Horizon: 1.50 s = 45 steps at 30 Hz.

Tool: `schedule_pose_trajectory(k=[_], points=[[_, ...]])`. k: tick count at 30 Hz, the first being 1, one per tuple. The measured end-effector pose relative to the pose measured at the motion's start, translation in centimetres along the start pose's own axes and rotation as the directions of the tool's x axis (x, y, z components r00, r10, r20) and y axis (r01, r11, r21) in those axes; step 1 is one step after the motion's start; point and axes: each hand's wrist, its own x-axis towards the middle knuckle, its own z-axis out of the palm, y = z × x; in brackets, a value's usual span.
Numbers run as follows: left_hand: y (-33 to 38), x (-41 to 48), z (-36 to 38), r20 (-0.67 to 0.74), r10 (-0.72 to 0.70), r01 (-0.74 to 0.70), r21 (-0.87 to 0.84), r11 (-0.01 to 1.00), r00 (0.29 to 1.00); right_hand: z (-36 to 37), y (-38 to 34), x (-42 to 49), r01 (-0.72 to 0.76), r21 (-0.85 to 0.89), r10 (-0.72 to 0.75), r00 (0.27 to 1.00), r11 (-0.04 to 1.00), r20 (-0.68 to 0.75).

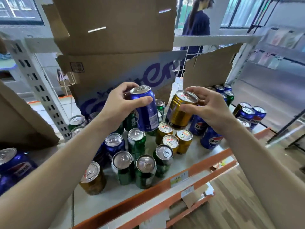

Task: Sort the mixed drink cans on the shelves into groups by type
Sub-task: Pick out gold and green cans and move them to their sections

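My left hand point(123, 103) grips a blue can point(146, 109) and my right hand point(206, 105) a gold can point(180, 110), both lifted, tops tilted away. The gold cluster point(175, 138) stands directly below my right hand; blue cans point(209, 138) lie further right.

The left grip point(122, 103) covers much of the blue can point(146, 109), so its front label cannot be read. The right grip point(206, 106) hides the gold can's point(180, 109) far side. The lower shelf's price tags point(179, 179) are too blurred to read. Blue cans at the left point(14, 164) are cut by the edge.
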Motion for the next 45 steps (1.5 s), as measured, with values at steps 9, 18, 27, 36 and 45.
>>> schedule_pose_trajectory(k=[9, 18, 27, 36, 45], points=[[0.9, -0.6, 7.0, -0.011, -0.028, 0.028, 0.056, 0.998, 1.0, -4.9, 1.9, -3.0, -0.059, 0.195, 0.091, 0.983, 0.979, -0.158], [1.9, -0.7, 18.6, -0.027, -0.025, 0.025, 0.025, 0.999, 0.999, -14.6, 4.4, -6.3, -0.097, 0.213, 0.132, 0.979, 0.972, -0.155], [0.5, -1.2, 30.8, -0.006, 0.034, -0.033, 0.156, 0.987, 0.999, -26.0, 8.7, -10.1, -0.073, 0.221, 0.104, 0.985, 0.973, -0.136], [1.3, -0.6, 36.7, -0.011, 0.062, -0.059, 0.21, 0.976, 0.998, -31.6, 11.8, -10.2, -0.075, 0.186, 0.098, 0.988, 0.98, -0.117], [-0.2, 4.7, 36.9, -0.058, 0.045, -0.031, 0.225, 0.974, 0.997, -32.3, 14.1, -6.3, -0.072, 0.176, 0.098, 0.984, 0.982, -0.146]])
